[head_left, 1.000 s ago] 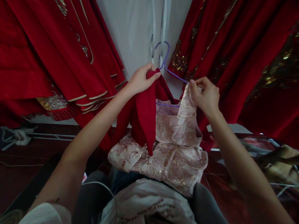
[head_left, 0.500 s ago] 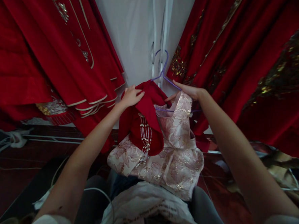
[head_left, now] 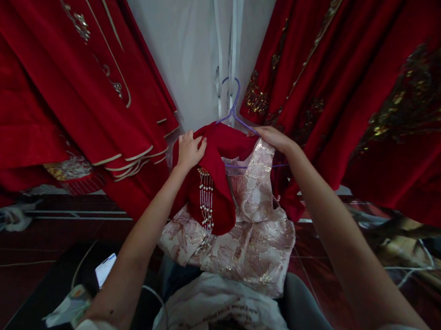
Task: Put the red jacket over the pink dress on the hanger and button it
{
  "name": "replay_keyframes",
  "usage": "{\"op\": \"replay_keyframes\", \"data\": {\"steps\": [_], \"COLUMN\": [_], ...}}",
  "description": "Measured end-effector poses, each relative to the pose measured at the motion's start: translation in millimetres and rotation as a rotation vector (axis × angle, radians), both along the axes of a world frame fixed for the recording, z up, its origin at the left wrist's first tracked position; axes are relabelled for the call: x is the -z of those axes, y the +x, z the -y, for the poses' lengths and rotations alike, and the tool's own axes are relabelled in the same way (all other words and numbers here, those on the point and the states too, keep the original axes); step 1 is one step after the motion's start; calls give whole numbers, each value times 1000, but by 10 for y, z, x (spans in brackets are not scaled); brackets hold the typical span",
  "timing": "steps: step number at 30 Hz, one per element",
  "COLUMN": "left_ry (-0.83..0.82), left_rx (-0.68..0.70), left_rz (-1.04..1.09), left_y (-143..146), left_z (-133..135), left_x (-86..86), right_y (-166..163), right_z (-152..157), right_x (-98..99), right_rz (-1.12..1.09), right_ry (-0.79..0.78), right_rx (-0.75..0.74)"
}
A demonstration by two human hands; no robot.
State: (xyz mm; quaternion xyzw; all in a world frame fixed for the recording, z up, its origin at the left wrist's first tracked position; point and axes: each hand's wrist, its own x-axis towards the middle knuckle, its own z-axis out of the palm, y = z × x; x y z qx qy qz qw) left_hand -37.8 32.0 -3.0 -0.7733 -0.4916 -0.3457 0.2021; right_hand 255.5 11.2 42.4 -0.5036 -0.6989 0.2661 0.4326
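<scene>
A pale pink brocade dress [head_left: 262, 232] hangs on a purple hanger [head_left: 235, 102] in front of my lap. Over its left shoulder lies a red jacket [head_left: 221, 185] with strings of beads [head_left: 207, 200] on its front. My left hand [head_left: 190, 149] is closed on the jacket's left shoulder, fingers curled over the cloth. My right hand [head_left: 273, 137] pinches the jacket's collar edge beside the hanger's right arm, above the dress's right strap; some of its fingers are hidden behind the cloth.
Long red garments with gold trim [head_left: 126, 91] hang on the left. More red garments with gold embroidery [head_left: 331, 88] hang on the right. Between them is a white wall [head_left: 176, 48] with metal poles [head_left: 234, 29]. A dark surface [head_left: 37, 290] lies low on the left.
The red jacket's collar edge has been drawn rightward toward the dress's right strap by my right hand. My left hand stays on the left shoulder. The view has shifted slightly.
</scene>
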Motion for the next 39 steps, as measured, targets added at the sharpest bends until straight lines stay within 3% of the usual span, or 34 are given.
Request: {"op": "replay_keyframes", "data": {"steps": [5,17,22,25,31,33,36,39], "left_ry": [24,-19,-59,-103,-245,-244,-222,-225], "left_rx": [-4,-12,12,51,241,241,218,216], "left_rz": [26,152,170,163,78,68,58,40], "left_y": [34,20,91,140,68,26,6,21], "left_z": [24,144,210,174,-11,-28,-1,30], "left_x": [56,-28,-33,-53,-150,-157,-142,-122], "right_y": [25,0,92,178,350,510,871,1233], "right_z": [15,-116,-109,-89,7,59,159,274], "right_x": [-46,67,-65,-274,-689,-711,-633,-535], "right_rz": [105,111,112,293,1030,1172,1198,1159], "right_ry": [2,78,191,171,111,13,-90,-50], "right_rx": [24,13,165,188,249,292,349,385]}}
